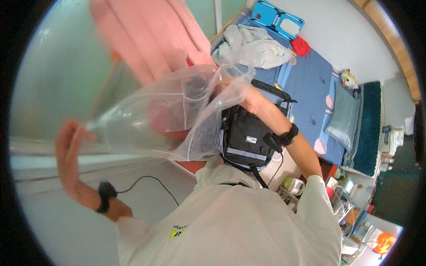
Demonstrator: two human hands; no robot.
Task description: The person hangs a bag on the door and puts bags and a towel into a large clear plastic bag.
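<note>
A large clear plastic bag (137, 115) stretches across in front of me, narrow at the left and wide at its loose, crumpled mouth on the right. My left hand (72, 139) is closed, its fingers pinching the bag's narrow end. At the wide mouth, my right hand (233, 91) is partly covered by folds of the plastic. Its fingers are hidden, so whether it grips the bag's edge or only reaches into it cannot be made out. Red and dark shapes show blurred through the film. Both wrists wear black bands with thin cables.
Below my right forearm a black backpack (248, 133) with grey trim rests by the bed (306, 97). Pink folded fabric (151, 35) hangs at the upper left beside a pale green wall. A pillow (344, 115) lies on the bed; cluttered small items fill the lower right.
</note>
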